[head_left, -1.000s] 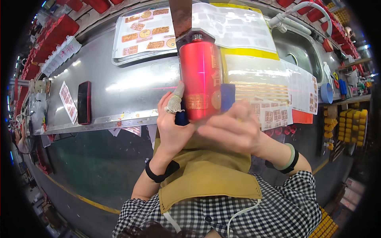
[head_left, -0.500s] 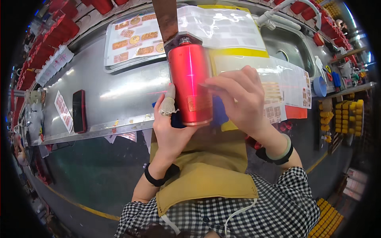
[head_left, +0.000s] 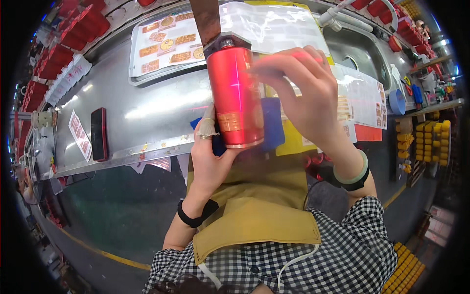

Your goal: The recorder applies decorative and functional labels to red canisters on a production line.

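Observation:
A shiny red bottle (head_left: 234, 93) with a metallic screw neck lies along the bench edge, its neck pointing away from me. My left hand (head_left: 211, 159) grips its near end from below and the left; a pale finger cot (head_left: 207, 128) covers one finger. The bottle bears a gold label (head_left: 230, 121) low on its side, and gold marks show along its upper right edge. The neck end meets a dark angular block (head_left: 234, 37) under a brown metal upright (head_left: 205, 19). My right hand (head_left: 306, 88) is beside the bottle's upper right, fingers bent, their tips smeared by motion.
A tray (head_left: 138, 84) with a sheet of gold labels lies at the far left. Plastic-covered sheets (head_left: 269, 24) lie behind the bottle, near a sink (head_left: 362, 56). A phone (head_left: 99, 134) and a label strip (head_left: 79, 134) rest left; red vessels (head_left: 85, 27) line the back.
The bottle has turned, so its gold label has moved left and gold marks show at its right edge. My right hand has risen away from me, along the bottle's side.

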Motion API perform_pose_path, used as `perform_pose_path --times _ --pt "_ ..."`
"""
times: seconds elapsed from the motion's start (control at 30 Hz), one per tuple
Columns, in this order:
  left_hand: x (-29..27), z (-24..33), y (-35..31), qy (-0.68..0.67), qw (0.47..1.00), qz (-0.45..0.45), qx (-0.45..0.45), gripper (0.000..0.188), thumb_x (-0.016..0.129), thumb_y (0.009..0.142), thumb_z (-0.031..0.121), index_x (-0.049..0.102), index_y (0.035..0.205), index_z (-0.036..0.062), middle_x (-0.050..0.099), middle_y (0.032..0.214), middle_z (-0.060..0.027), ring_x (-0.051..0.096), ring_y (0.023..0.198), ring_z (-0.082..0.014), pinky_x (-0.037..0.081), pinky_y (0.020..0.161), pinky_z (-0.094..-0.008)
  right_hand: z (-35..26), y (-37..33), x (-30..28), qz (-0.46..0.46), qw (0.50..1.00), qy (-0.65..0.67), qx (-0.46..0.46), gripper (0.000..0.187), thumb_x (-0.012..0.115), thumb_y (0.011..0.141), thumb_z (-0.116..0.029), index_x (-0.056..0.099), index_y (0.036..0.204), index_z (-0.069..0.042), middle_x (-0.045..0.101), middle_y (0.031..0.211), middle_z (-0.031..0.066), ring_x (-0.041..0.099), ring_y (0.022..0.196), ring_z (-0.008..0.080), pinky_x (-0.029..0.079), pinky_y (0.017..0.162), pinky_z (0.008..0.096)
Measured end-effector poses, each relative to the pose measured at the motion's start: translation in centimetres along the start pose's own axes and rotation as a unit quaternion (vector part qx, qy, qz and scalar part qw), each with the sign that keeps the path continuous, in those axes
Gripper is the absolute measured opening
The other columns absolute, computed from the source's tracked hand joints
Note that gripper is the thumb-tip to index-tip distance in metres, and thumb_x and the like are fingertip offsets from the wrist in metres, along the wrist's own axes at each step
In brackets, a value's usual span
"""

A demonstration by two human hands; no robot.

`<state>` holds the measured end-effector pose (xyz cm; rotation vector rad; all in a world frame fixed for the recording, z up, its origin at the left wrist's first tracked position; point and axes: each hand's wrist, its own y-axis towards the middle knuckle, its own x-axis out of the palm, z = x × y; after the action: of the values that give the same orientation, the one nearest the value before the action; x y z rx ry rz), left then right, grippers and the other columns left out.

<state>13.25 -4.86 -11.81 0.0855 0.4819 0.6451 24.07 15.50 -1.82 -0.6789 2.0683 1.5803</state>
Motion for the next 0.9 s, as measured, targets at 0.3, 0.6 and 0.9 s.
perform_pose_path --times 0.3,0.6,0.9 --pt "-0.4 1.0 0.6 0.058 0.992 0.046 0.102 0.090 0.089 0.069 0.007 0.048 0.148 -0.0042 0.055 0.147 -0.0221 0.057 0.125 -0.0384 0.043 0.110 -0.0449 -6.4 -7.9 -1.1 -0.095 0.992 0.075 -0.042 0.026 0.072 0.071 -0.015 0.074 0.096 -0.017 0.067 0.098 -0.0052 0.057 0.080 0.0163 0.044 0.079 0.0345" --pt "-0.5 1.3 0.4 -0.006 0.998 0.010 0.060 0.082 0.085 0.079 0.007 0.046 0.151 -0.0017 0.055 0.149 -0.0200 0.056 0.132 -0.0350 0.043 0.112 -0.0424 -7.7 -9.0 -1.6 -0.110 0.986 0.128 0.006 0.032 0.072 0.067 -0.012 0.077 0.099 -0.016 0.070 0.096 -0.0042 0.057 0.077 0.0146 0.044 0.073 0.0324" --pt "0.2 0.7 -0.5 0.160 0.944 0.111 0.266 0.042 0.089 0.073 0.001 0.078 0.113 0.0106 0.061 0.135 -0.0140 0.062 0.122 -0.0346 0.052 0.101 -0.0434 -8.4 -10.1 -0.5 -0.014 0.880 0.231 0.415 0.019 0.069 0.096 -0.007 0.062 0.112 0.001 0.068 0.097 0.0103 0.067 0.083 0.0192 0.053 0.075 0.0310"
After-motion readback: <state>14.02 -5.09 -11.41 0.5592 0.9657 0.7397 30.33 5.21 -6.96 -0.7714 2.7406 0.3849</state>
